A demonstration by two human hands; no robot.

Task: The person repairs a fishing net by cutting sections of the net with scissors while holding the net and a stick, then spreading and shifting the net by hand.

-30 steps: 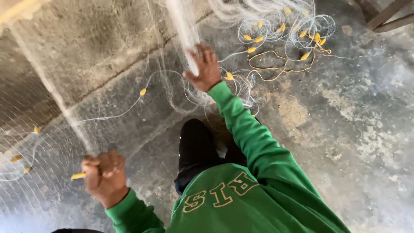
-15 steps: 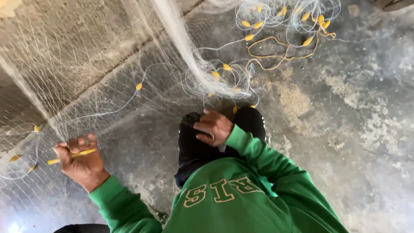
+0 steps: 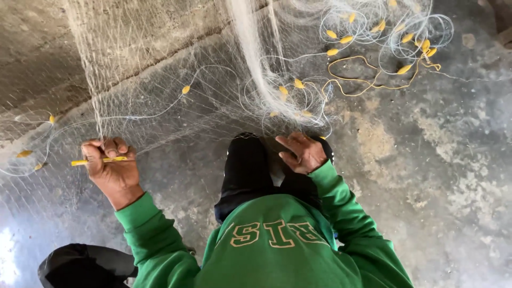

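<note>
Fingers of the left hand [image 3: 113, 169] are curled shut around a thin yellow netting needle [image 3: 99, 160] and a pinch of fine white mesh fishing net [image 3: 160, 58]; the needle lies level, its tip poking out past the knuckles toward the left edge of the floor; the net rises taut from that fist toward the top edge. The right hand [image 3: 302, 153] rests on a black-clad knee [image 3: 246, 162], fingers loosely bent and spread, closed on nothing; whether a strand of net passes under its fingertips I cannot tell, since the mesh is too fine there.

The net drapes over the rough grey concrete floor [image 3: 453, 160]; a thick gathered rope of white mesh [image 3: 250, 53] runs from the top edge down to a heap just beyond the knees. Small yellow oval floats [image 3: 298, 84] sit along the white edge line; one float [image 3: 185, 89] lies midway between the two hands, farther up the floor; several more cluster near the top right corner among loops of line, beside a loose yellow cord [image 3: 368, 85]. Two further floats lie near the left edge.

Both arms wear a green sweatshirt [image 3: 277, 250] with pale lettering; a dark rounded object [image 3: 85, 264] sits at the bottom left corner, just beside the left sleeve.
</note>
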